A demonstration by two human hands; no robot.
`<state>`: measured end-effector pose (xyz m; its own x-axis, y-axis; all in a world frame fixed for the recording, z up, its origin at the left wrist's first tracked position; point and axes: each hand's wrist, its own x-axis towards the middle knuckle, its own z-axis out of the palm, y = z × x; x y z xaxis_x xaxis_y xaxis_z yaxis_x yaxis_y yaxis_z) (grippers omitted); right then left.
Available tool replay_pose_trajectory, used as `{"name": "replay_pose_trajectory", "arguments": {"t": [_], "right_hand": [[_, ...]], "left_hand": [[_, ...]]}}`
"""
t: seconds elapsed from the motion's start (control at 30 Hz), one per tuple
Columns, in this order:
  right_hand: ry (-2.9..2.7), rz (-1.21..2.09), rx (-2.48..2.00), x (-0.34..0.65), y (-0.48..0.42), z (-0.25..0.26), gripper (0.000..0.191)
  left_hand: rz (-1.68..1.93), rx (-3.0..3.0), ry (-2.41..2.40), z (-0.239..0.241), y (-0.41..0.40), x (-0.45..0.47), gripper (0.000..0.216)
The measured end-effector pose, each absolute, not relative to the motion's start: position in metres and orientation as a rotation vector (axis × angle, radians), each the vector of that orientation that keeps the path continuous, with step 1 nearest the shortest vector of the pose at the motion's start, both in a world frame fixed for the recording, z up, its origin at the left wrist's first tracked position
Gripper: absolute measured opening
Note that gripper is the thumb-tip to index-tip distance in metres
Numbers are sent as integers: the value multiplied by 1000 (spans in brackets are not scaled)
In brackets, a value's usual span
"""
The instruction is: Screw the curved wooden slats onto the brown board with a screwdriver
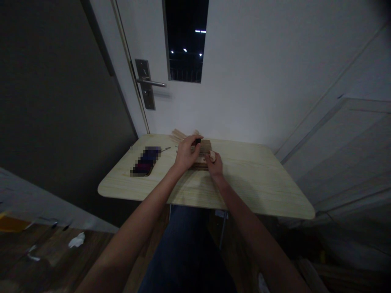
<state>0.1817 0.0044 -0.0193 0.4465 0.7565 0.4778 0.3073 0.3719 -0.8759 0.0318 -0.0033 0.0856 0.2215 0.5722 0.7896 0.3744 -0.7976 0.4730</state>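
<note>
Above the wooden table my left hand (185, 154) is closed, with thumb and fingers pinching a small black object (198, 141) whose kind I cannot make out. Beneath and beside it lies a brown wooden block-like piece (205, 145), partly covered by the hand. My right hand (216, 166) is closed at the right side of this piece. A small pale, light-wood-coloured piece (212, 155) shows at its fingers. Behind my left hand lie several thin pale wooden strips (179, 135), fanned out near the table's back edge.
A pixelated dark flat object (146, 162) lies on the left of the table (256, 183), with a thin metal tool (165, 149) by it. Behind the table stands a white door (238, 81) with a lever handle (152, 83). A white crumpled scrap (77, 240) is on the floor.
</note>
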Motion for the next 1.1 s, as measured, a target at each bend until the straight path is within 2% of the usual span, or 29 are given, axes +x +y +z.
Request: {"name": "replay_pose_trajectory", "arguments": {"t": [0.13,0.37,0.63,0.9,1.1], "right_hand": [[-1136,382,-1208,182,5,-19,41],[-1131,376,-1218,181,7,-19,43],[-1125,372,-1215,180,7,-21,42],[-1126,380,-1218,180,5,-19,39],[-1125,381,-1216,181,4,-17,38]], "left_hand": [[1736,2285,987,83,-4,33,21],[1687,2326,1021,84,-2,32,17],[1654,2316,947,83,-2,30,34],[1687,2325,909,85,-5,33,15],[1763,2309,989,87,-3,35,13]]}}
